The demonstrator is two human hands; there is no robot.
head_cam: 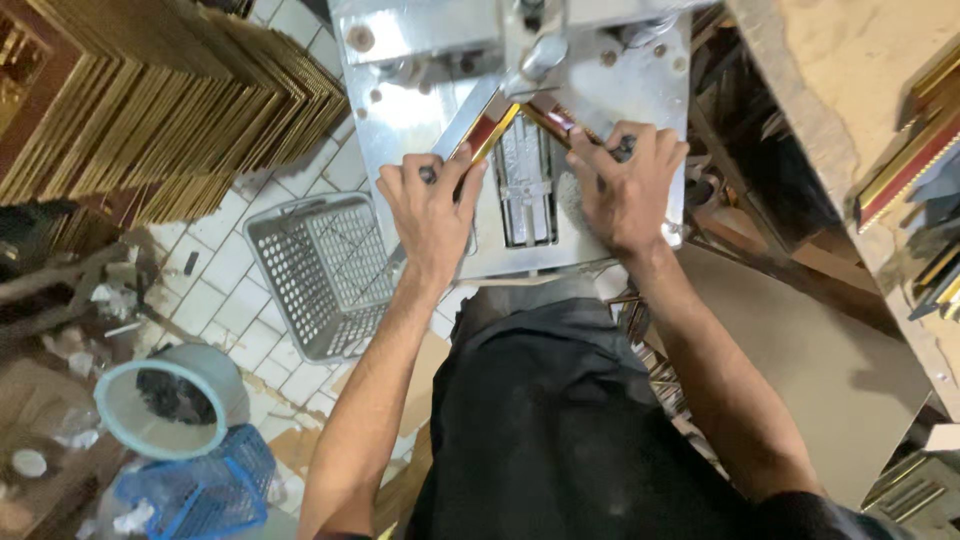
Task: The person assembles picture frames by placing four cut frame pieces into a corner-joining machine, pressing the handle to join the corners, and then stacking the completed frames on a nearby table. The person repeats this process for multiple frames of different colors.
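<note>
A steel machine table [400, 110] fills the top of the view, and on it two gold and red frame strips meet at a corner under the clamp head [540, 55]: the left strip [490, 135] runs down-left toward the left hand [430, 210], the right strip [550, 118] down-right toward the right hand [625, 185]. Each hand lies knuckles-up with fingers curled and pressed onto the outer end of its own strip, about equally near the joint. A grey perforated basket [310, 270] stands on the tiled floor at left, below stacked frames [170, 100], well apart from the hands.

Tiled floor [225, 270] — grey basket [320, 270], stacked frames [170, 100].
</note>
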